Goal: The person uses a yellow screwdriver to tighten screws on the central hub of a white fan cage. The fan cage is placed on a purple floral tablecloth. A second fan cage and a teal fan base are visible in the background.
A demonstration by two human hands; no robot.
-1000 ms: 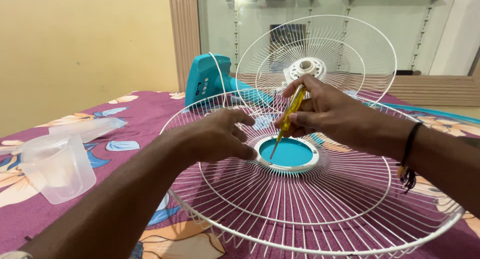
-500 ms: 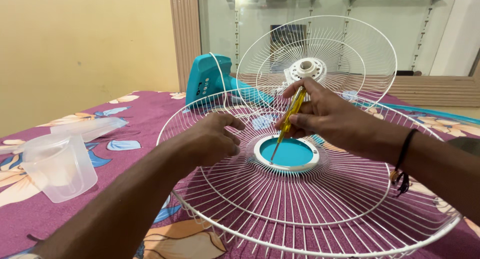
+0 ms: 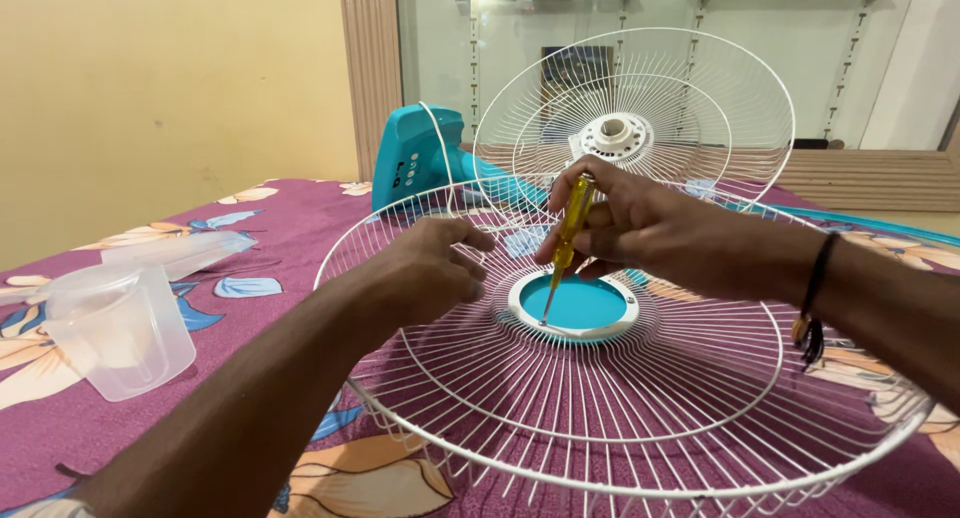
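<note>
Since the earlier frame the screwdriver (image 3: 567, 240) has swung more upright and the left hand (image 3: 425, 268) has drawn back from the hub — I log both hands over the front grille (image 3: 620, 418).

I see the right hand (image 3: 640, 228) clenched around the yellow handle of the screwdriver, its tip resting at the left inner edge of the white ring around the teal centre disc (image 3: 580, 303). The left hand lies on the grille wires just left of that ring, fingers curled, grasping nothing that I can make out. The grille lies flat on the purple floral cloth (image 3: 270, 243). Behind it the rear grille (image 3: 640, 118) stands tilted on the teal fan body (image 3: 415, 158). A clear plastic jug (image 3: 120, 333) sits well apart at the left.
</note>
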